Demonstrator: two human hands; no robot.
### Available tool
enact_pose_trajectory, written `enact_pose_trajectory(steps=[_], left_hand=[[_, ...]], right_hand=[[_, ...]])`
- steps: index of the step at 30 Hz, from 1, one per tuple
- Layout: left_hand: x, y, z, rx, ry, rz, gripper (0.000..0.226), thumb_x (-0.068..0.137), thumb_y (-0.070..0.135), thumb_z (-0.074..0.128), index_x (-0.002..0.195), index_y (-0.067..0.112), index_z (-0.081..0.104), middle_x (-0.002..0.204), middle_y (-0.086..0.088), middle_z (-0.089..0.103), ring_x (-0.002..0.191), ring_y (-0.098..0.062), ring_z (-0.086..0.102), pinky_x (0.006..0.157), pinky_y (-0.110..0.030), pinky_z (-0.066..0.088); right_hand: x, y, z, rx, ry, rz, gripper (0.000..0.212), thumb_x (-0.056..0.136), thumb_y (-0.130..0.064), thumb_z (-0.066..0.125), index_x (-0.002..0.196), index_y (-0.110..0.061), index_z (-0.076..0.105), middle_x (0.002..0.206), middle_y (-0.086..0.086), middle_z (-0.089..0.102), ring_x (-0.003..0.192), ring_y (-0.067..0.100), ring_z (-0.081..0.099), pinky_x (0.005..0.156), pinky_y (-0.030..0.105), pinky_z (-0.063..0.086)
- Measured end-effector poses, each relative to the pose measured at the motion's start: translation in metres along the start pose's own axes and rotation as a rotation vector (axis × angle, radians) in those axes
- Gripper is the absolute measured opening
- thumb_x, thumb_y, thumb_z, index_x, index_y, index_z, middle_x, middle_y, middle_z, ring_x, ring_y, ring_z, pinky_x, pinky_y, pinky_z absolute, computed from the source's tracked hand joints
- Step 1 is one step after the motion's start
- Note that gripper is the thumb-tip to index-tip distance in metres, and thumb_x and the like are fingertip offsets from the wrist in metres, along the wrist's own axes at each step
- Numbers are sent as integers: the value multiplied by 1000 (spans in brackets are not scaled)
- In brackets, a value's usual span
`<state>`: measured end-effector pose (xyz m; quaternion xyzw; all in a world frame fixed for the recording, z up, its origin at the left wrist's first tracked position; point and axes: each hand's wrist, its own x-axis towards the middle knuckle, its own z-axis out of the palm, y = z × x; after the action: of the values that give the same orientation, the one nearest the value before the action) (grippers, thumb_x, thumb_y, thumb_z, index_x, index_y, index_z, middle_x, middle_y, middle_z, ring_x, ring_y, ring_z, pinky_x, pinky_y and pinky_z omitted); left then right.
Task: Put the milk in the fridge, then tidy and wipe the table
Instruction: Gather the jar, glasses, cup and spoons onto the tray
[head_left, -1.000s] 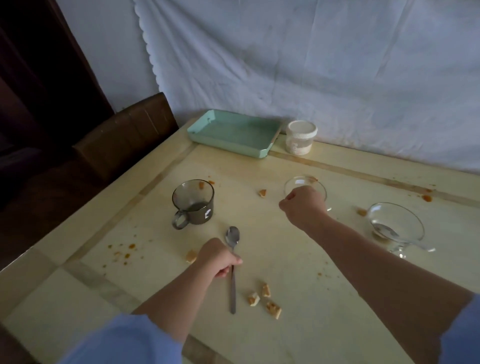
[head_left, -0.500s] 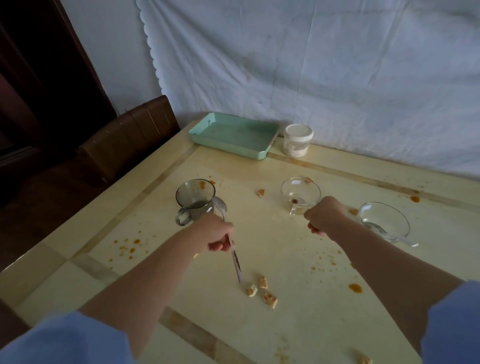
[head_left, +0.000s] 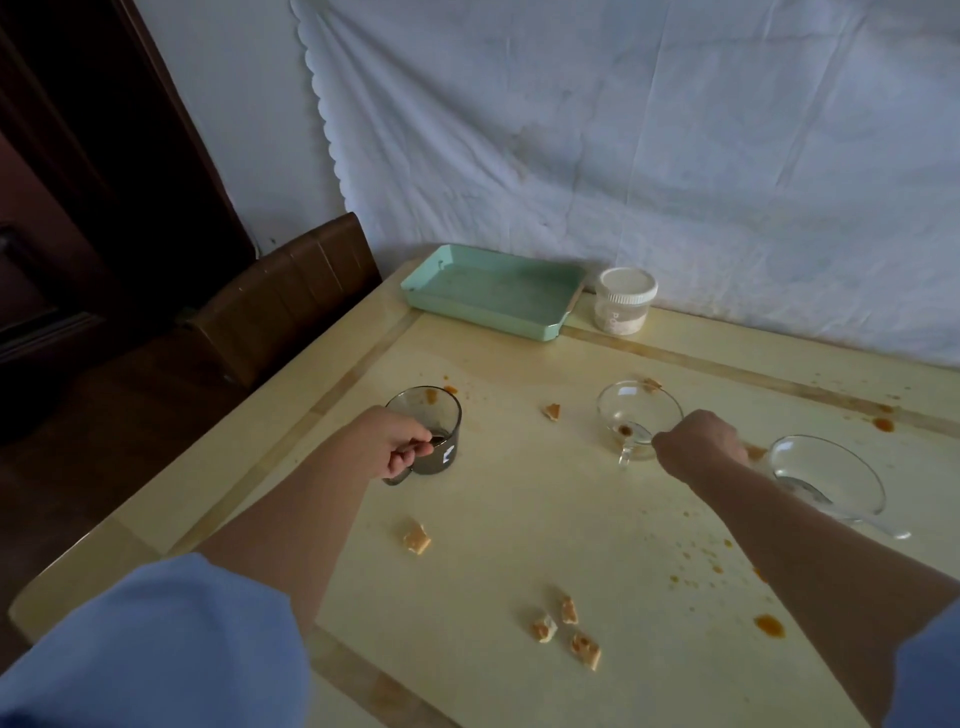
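Head view looks down on the pale table (head_left: 519, 499), with the dark glass mug (head_left: 444, 415) standing toward its left side. Left hand (head_left: 387, 447) sits against the mug's near side, fingers curled round the handle of a spoon (head_left: 435, 441) whose bowl dips into the mug. Right of the mug stands a clear glass cup (head_left: 639, 410), and the right hand (head_left: 698, 444) is fisted at its rim; whether it holds anything I cannot tell. Further right of the mug is a glass bowl (head_left: 826, 475). Behind the mug, at the table's far edge, lie a mint tray (head_left: 493, 291) and a white-lidded jar (head_left: 623, 301). Bread pieces (head_left: 416, 538) lie in front of the mug and orange stains (head_left: 769, 626) spot the surface to its right
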<state>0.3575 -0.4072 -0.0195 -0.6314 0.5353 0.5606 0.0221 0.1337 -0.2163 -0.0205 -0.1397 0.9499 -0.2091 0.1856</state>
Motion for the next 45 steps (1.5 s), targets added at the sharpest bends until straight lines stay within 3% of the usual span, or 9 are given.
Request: enact_pose_trajectory(steps=[8, 16, 20, 24, 27, 30, 35, 39, 45], left_hand=[[21, 0, -2, -165, -25, 21, 21, 93, -3, 45, 72, -4, 50, 45, -13, 58, 24, -11, 53, 29, -15, 44], [5, -7, 2, -256, -80, 101, 15, 94, -7, 43, 81, -6, 51, 78, -22, 60, 66, -28, 62, 44, -29, 56], [-2, -17, -6, -173, 55, 85, 13, 93, -4, 44, 84, -7, 53, 72, -16, 58, 61, -21, 58, 40, -23, 52], [-6, -31, -12, -87, 221, 100, 15, 86, -10, 48, 73, -4, 53, 64, -13, 50, 52, -16, 49, 33, -15, 43], [-1, -40, -11, 5, 274, 110, 4, 86, -4, 54, 83, -4, 57, 63, -14, 53, 47, -16, 49, 40, -21, 41], [10, -42, -5, 40, 257, 107, 7, 91, 5, 52, 96, 1, 51, 71, -16, 54, 52, -18, 53, 48, -24, 44], [33, -39, 2, 21, 200, 77, 12, 92, 7, 51, 102, 1, 48, 77, -13, 51, 57, -21, 55, 43, -28, 49], [42, -40, -4, -16, 88, 39, 20, 95, 6, 50, 76, 0, 51, 71, -11, 52, 57, -21, 52, 42, -23, 49], [40, -36, -9, -125, -27, 76, 11, 94, 5, 50, 89, -3, 55, 79, -13, 55, 69, -20, 54, 46, -24, 52]], right_hand=[[10, -8, 7, -38, 17, 24, 23, 87, -16, 59, 104, -2, 63, 89, 13, 60, 81, 28, 56, 66, 28, 41], [3, -20, 10, -19, 19, -11, 26, 87, -17, 61, 108, -2, 62, 108, 15, 66, 95, 31, 62, 69, 28, 40], [-2, -24, 10, 4, 1, -58, 29, 86, -15, 58, 113, -4, 61, 109, 14, 66, 98, 31, 63, 66, 25, 40], [-9, -22, 9, 113, -149, -82, 23, 85, -11, 57, 103, 1, 65, 96, 15, 69, 78, 27, 62, 55, 22, 41], [-23, -15, 6, 330, -377, -7, 10, 91, -4, 51, 94, 4, 56, 62, 11, 63, 42, 16, 57, 40, 18, 41], [-24, -4, 17, 469, -426, 90, 29, 93, -2, 52, 121, 6, 50, 65, 12, 55, 18, 7, 45, 26, 8, 31], [-4, 4, 37, 598, -429, 215, 34, 93, -4, 52, 126, -3, 48, 66, 9, 44, 48, 17, 44, 28, 10, 35], [8, 1, 46, 636, -442, 250, 33, 93, -7, 53, 125, -2, 47, 70, 11, 46, 52, 19, 46, 27, 11, 35], [20, -2, 51, 727, -503, 345, 22, 94, -16, 54, 114, -7, 50, 77, 13, 58, 58, 21, 55, 38, 21, 43]])
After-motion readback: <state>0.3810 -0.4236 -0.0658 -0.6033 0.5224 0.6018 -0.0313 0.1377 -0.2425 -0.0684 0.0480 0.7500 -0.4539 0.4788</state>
